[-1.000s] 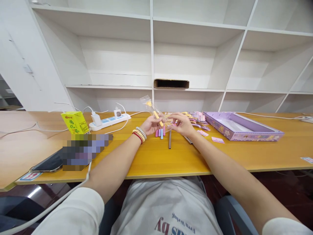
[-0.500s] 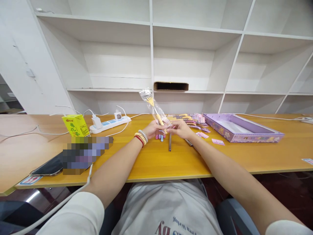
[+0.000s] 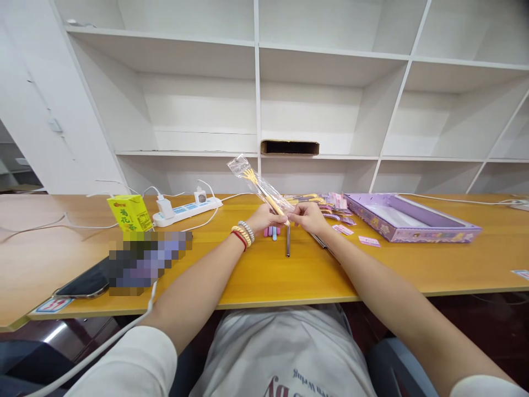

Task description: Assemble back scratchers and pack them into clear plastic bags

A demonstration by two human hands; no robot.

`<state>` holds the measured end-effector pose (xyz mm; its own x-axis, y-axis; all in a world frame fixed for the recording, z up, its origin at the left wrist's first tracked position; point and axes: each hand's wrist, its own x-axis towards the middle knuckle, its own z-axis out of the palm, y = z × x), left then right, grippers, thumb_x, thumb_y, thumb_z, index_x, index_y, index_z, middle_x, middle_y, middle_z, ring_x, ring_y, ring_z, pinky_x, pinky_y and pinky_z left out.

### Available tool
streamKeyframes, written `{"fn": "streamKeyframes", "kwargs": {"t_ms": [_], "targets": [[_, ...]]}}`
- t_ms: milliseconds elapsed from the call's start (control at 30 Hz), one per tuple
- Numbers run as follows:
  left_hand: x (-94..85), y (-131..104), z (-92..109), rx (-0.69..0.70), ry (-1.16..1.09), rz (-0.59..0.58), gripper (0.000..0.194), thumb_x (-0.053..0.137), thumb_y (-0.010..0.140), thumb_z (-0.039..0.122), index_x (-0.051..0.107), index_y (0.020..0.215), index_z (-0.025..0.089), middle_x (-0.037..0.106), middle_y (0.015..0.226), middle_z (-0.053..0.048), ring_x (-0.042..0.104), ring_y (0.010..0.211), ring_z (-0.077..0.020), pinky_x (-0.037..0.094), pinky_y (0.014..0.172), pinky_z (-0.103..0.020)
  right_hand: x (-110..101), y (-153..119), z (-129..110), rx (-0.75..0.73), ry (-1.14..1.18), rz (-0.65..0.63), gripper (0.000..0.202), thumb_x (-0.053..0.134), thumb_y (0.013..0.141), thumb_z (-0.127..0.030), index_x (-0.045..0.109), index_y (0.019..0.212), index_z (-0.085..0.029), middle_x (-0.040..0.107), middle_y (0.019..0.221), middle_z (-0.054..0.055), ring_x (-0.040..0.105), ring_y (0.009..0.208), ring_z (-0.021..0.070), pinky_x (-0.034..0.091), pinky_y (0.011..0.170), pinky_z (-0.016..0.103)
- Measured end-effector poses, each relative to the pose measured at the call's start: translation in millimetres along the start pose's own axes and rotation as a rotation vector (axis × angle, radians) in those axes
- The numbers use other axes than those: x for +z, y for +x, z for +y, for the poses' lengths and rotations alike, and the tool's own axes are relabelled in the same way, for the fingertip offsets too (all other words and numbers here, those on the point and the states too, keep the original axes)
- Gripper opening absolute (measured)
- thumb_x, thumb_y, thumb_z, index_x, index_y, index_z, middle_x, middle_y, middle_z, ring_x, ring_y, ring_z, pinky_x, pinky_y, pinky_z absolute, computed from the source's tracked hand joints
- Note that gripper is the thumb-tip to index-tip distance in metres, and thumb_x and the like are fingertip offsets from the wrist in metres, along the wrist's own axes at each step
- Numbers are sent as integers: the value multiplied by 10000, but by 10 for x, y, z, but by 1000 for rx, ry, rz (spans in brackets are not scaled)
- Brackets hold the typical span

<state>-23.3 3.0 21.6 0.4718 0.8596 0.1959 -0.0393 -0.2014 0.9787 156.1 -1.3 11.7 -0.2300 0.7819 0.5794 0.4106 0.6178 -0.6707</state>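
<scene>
A yellow back scratcher (image 3: 270, 199) with a hand-shaped head lies inside a clear plastic bag (image 3: 238, 165), tilted up and to the left over the table. Round its lower end my left hand (image 3: 265, 220) is closed. My right hand (image 3: 309, 216) pinches the bottom end of the bag, close beside the left fingers. Under the hands, a thin metal rod (image 3: 288, 242) and a few pink and blue pieces (image 3: 271, 231) rest on the tabletop. More metal rods are partly hidden by my right wrist.
Behind my right hand lies a pile of packaged scratchers (image 3: 330, 205), with small pink cards (image 3: 369, 241) nearby. A purple tray box (image 3: 430, 234) stands to the right. At left are a power strip (image 3: 188, 211), a yellow carton (image 3: 130, 214), a phone (image 3: 85, 281) and cables.
The bagged back scratcher has tilted further left, its head end now slightly lower. My right hand still pinches the bag's bottom end.
</scene>
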Motion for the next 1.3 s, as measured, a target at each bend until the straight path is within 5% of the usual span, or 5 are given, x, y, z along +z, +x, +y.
{"fn": "streamKeyframes", "kwargs": {"t_ms": [233, 400, 667, 867, 1300], "targets": [[-30, -9, -8, -75, 12, -67, 255, 784, 564, 160, 634, 759, 92, 676, 678, -78, 647, 612, -171, 515, 538, -254, 21, 0, 16, 155, 283, -160, 397, 717, 625, -329, 489, 918, -189, 587, 562, -59, 545, 455, 114, 382, 415, 203], [-14, -53, 27, -141, 123, -135, 213, 778, 589, 178, 631, 714, 88, 691, 691, -105, 643, 568, -164, 433, 430, -196, 7, 15, 4, 190, 266, -349, 293, 711, 636, -357, 530, 761, -164, 613, 548, -17, 555, 441, 118, 383, 390, 205], [-6, -21, -10, -39, 19, -48, 340, 764, 656, 311, 586, 856, 102, 667, 716, -70, 635, 600, -145, 504, 539, -253, 14, 14, 21, 112, 148, -128, 183, 651, 690, -277, 494, 687, -182, 609, 550, -3, 573, 459, 134, 423, 424, 233], [93, -43, 3, -17, 119, -52, 576, 829, 538, 174, 502, 1010, 146, 649, 730, -12, 559, 493, -92, 407, 432, -202, 23, 5, 8, 12, -103, -24, 99, 590, 694, -221, 504, 674, -176, 602, 559, -2, 551, 493, 125, 404, 471, 231], [51, -34, 8, -38, 163, -11, 378, 725, 666, 127, 481, 954, 139, 631, 632, -15, 590, 493, -130, 444, 458, -231, 44, 1, 17, -2, -43, -69, 73, 567, 713, -222, 513, 731, -176, 581, 543, -20, 534, 452, 113, 405, 468, 229]]}}
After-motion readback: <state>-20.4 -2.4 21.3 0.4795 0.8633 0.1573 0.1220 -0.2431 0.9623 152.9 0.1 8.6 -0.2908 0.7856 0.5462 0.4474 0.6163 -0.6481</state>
